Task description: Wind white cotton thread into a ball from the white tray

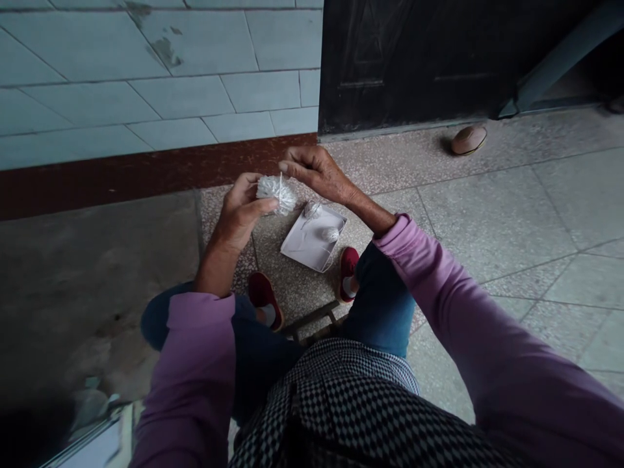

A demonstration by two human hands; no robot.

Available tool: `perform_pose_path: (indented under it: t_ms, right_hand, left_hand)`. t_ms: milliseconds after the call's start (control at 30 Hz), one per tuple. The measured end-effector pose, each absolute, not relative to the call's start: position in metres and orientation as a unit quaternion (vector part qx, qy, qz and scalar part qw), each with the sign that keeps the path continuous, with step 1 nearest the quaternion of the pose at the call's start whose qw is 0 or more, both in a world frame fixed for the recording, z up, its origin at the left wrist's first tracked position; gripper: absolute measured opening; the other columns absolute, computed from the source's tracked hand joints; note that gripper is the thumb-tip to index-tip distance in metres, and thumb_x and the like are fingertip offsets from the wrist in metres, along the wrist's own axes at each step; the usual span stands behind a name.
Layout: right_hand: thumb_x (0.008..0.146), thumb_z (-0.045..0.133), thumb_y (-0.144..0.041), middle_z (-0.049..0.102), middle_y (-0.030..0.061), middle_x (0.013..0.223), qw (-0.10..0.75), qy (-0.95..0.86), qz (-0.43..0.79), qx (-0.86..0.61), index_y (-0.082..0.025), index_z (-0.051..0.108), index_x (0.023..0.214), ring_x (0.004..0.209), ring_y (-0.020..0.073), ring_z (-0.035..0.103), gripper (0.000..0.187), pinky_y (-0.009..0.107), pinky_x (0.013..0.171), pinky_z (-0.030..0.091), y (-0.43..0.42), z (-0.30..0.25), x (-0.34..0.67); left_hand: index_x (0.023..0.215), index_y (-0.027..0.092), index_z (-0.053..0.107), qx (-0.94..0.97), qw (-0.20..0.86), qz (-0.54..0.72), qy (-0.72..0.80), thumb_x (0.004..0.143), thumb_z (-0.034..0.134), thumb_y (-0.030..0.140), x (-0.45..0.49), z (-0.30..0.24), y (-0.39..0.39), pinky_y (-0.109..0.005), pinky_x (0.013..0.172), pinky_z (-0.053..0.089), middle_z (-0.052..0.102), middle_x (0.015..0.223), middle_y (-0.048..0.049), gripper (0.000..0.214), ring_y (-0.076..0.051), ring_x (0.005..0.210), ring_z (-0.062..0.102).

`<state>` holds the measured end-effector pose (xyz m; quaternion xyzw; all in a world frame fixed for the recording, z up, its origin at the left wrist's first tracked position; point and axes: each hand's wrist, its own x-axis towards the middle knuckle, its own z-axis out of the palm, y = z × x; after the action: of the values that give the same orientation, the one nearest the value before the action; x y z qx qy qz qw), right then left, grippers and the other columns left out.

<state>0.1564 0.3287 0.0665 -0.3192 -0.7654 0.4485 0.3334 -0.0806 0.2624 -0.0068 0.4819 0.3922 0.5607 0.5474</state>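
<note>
Here, just past the red shoes (266, 299), the left hand (241, 214) curls its fingers tight round a white ball of thread (277, 193); the right hand (314, 172) pinches the strand (281, 179) rising from it. Winding seems the step in hand, and another turn calls for a taut strand. Beyond lie two small balls (330, 234) on a white tray (299, 253)

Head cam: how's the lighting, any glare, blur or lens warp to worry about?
Head view: dim, flat light, no glare or hard shadows; the left hand, clasping the white thread ball, and the right hand, pinching a strand, are fairly sharp; wall tiles bow from wide-angle distortion; the bottom-left corner is dark and smeared.
</note>
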Motion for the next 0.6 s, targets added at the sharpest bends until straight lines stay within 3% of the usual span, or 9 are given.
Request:
perform_pose_path:
  t_ms: [167, 267, 400, 500, 600]
  right_hand:
    - [0.133, 0.082, -0.062, 0.053, -0.0013, 0.076, 0.327, -0.761, 0.459, -0.32, -0.026, 0.056, 0.08, 0.085, 0.0192, 0.053, 0.069, 0.034, 0.081, 0.049, 0.328, 0.056, 0.157]
    - [0.136, 0.076, -0.044, 0.049, -0.0023, 0.08, 0.341, -0.765, 0.445, -0.316, -0.026, 0.052, 0.083, 0.084, 0.0183, 0.051, 0.062, 0.034, 0.082, 0.049, 0.329, 0.045, 0.151]
    - [0.133, 0.073, -0.02, 0.057, 0.0, 0.084, 0.295, -0.792, 0.424, -0.324, -0.025, 0.056, 0.088, 0.087, 0.0195, 0.057, 0.049, 0.035, 0.091, 0.053, 0.326, 0.03, 0.143]
    - [0.131, 0.074, -0.017, 0.063, 0.002, 0.086, 0.219, -0.819, 0.426, -0.314, -0.024, 0.061, 0.09, 0.09, 0.0221, 0.063, 0.043, 0.036, 0.094, 0.056, 0.313, 0.021, 0.139]
    - [0.132, 0.073, -0.019, 0.068, 0.0026, 0.092, 0.181, -0.837, 0.446, -0.262, -0.023, 0.065, 0.095, 0.096, 0.0229, 0.068, 0.038, 0.036, 0.098, 0.059, 0.297, 0.021, 0.138]
  left_hand:
    - [0.112, 0.028, 0.075, 0.471, 0.605, 0.543, 0.342, 0.067, 0.124, 0.047, -0.074, 0.004, 0.254, -0.039, 0.084, 0.07, 0.08, 0.101, -0.0026, 0.07, -0.026, 0.091, 0.08]
    - [0.111, 0.028, 0.072, 0.45, 0.598, 0.571, 0.337, 0.067, 0.124, 0.048, -0.074, 0.004, 0.255, -0.042, 0.092, 0.074, 0.079, 0.104, -0.0028, 0.07, -0.027, 0.097, 0.081]
    - [0.107, 0.029, 0.071, 0.403, 0.571, 0.628, 0.342, 0.065, 0.119, 0.049, -0.078, 0.002, 0.265, -0.043, 0.099, 0.075, 0.083, 0.116, -0.0053, 0.067, -0.028, 0.109, 0.082]
    - [0.103, 0.029, 0.065, 0.381, 0.521, 0.665, 0.375, 0.069, 0.115, 0.051, -0.083, -0.004, 0.274, -0.04, 0.095, 0.073, 0.083, 0.117, -0.0062, 0.064, -0.029, 0.114, 0.081]
    - [0.107, 0.029, 0.063, 0.384, 0.46, 0.677, 0.427, 0.068, 0.117, 0.05, -0.088, -0.014, 0.278, -0.036, 0.089, 0.067, 0.078, 0.11, -0.0013, 0.07, -0.024, 0.104, 0.076]
